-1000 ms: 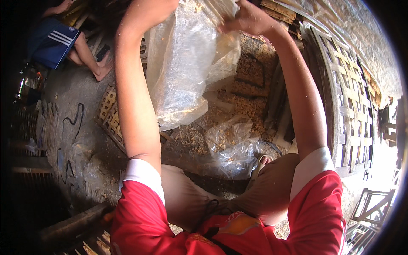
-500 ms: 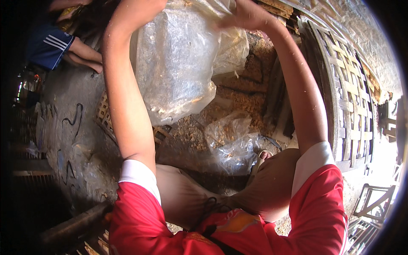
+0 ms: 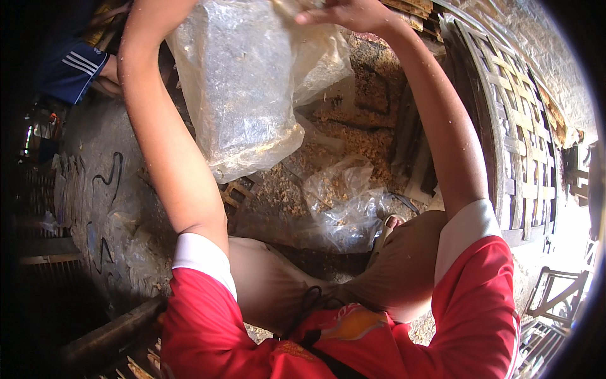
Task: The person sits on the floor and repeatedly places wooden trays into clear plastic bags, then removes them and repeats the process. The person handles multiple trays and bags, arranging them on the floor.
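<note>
A large, cloudy clear plastic bag [image 3: 243,95] hangs in front of me at the top, creased and dusted with crumbs along its lower end. At the bag's upper left corner is my left hand [image 3: 163,14]; its fingers lie beyond the top edge, so their grip is hidden. My right hand [image 3: 351,15] reaches over the bag's upper right side, with a finger stretched out and nothing visibly held. Whether that finger touches the plastic I cannot tell. Below the bag, a crumpled clear plastic sheet [image 3: 344,211] lies on the crumb-covered ground.
A woven bamboo rack [image 3: 521,132] leans at the right. Part of a slatted basket [image 3: 238,194] shows beneath the bag. At the far left sits another person in dark blue shorts [image 3: 72,72]. Black straps [image 3: 108,180] lie on the grey ground at the left.
The plastic bag and my left hand have shifted left and slightly up. My right hand has moved left across the bag's side, its finger now stretched out more plainly.
</note>
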